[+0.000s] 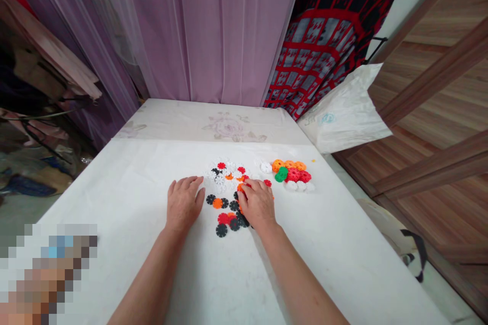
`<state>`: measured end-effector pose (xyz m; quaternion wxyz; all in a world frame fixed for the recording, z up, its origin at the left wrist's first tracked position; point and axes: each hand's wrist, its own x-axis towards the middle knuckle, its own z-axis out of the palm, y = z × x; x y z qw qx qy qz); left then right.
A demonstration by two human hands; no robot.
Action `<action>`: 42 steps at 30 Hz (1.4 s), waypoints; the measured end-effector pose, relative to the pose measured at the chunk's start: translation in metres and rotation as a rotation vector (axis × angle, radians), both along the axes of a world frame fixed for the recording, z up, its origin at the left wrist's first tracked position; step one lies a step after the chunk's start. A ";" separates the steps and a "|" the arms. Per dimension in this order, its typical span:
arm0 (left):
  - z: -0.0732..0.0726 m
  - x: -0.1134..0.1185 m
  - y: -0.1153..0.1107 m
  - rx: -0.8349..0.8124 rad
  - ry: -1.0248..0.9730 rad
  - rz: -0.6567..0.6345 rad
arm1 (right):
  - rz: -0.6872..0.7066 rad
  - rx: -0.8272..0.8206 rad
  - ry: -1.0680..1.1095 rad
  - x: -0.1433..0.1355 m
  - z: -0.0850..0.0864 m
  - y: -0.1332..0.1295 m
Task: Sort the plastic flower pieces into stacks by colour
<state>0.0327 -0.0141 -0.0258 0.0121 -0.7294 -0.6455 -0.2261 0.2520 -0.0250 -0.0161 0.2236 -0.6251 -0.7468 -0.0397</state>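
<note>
My left hand rests on the white tabletop, left of a spread of toothed plastic discs. Its fingers are stretched out, thumb apart, and nothing is in it. My right hand lies over the right side of that spread, fingers bent and apart from the thumb. Its fingertips touch or hover at an orange disc; the palm hides some pieces. Between my hands lie black discs, another orange disc and red discs. Beyond them sits a loose pile of mostly white discs.
Right of my right hand stand rows of stacked discs: orange, red, white and green. A white plastic bag hangs at the table's right edge. At lower left, a blurred patch covers something.
</note>
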 end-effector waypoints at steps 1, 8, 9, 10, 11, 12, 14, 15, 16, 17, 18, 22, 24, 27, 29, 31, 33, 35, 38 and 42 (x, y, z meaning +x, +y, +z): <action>0.000 0.000 0.000 0.008 -0.003 -0.001 | -0.004 0.004 0.011 0.001 0.000 0.000; -0.002 -0.005 0.005 0.038 -0.104 -0.048 | 0.005 -0.055 0.017 -0.010 0.011 0.010; -0.003 -0.006 0.006 0.042 -0.123 -0.053 | 0.007 -0.067 0.005 -0.013 0.011 0.012; -0.004 -0.007 0.007 0.044 -0.139 -0.053 | 0.007 -0.079 -0.007 -0.016 0.012 0.014; -0.005 -0.008 0.008 0.045 -0.152 -0.049 | 0.006 -0.091 -0.017 -0.019 0.012 0.016; -0.006 -0.009 0.008 0.046 -0.160 -0.043 | 0.004 -0.101 -0.023 -0.021 0.012 0.017; -0.006 -0.010 0.010 0.043 -0.167 -0.038 | -0.004 -0.119 -0.022 -0.024 0.012 0.019; -0.007 -0.010 0.010 0.042 -0.169 -0.040 | -0.009 -0.126 -0.015 -0.025 0.011 0.020; -0.007 -0.010 0.010 0.043 -0.172 -0.043 | -0.014 -0.132 -0.008 -0.025 0.011 0.020; -0.007 -0.010 0.010 0.046 -0.176 -0.045 | -0.017 -0.137 0.000 -0.026 0.010 0.020; -0.007 -0.010 0.010 0.051 -0.180 -0.046 | -0.019 -0.139 0.007 -0.026 0.009 0.021; -0.007 -0.009 0.009 0.070 -0.186 -0.058 | -0.018 -0.122 0.040 -0.029 0.003 0.022; -0.008 -0.009 0.009 0.073 -0.182 -0.062 | -0.009 -0.092 0.060 -0.030 0.000 0.023; -0.008 -0.010 0.009 0.067 -0.179 -0.060 | 0.005 0.001 0.115 -0.022 -0.001 0.024; -0.007 -0.010 0.009 0.058 -0.181 -0.062 | -0.022 0.080 0.174 -0.008 0.000 0.028; -0.007 -0.010 0.009 0.050 -0.178 -0.060 | -0.108 0.142 0.245 0.013 0.001 0.033; -0.007 -0.010 0.009 0.043 -0.169 -0.058 | -0.237 0.120 0.327 0.033 0.000 0.038; -0.007 -0.009 0.009 0.036 -0.161 -0.059 | -0.297 0.023 0.399 0.046 -0.003 0.040; -0.006 -0.008 0.008 0.035 -0.162 -0.056 | -0.317 -0.046 0.419 0.049 -0.008 0.040; -0.003 -0.008 0.008 0.040 -0.167 -0.058 | -0.345 -0.014 0.352 0.042 -0.010 0.039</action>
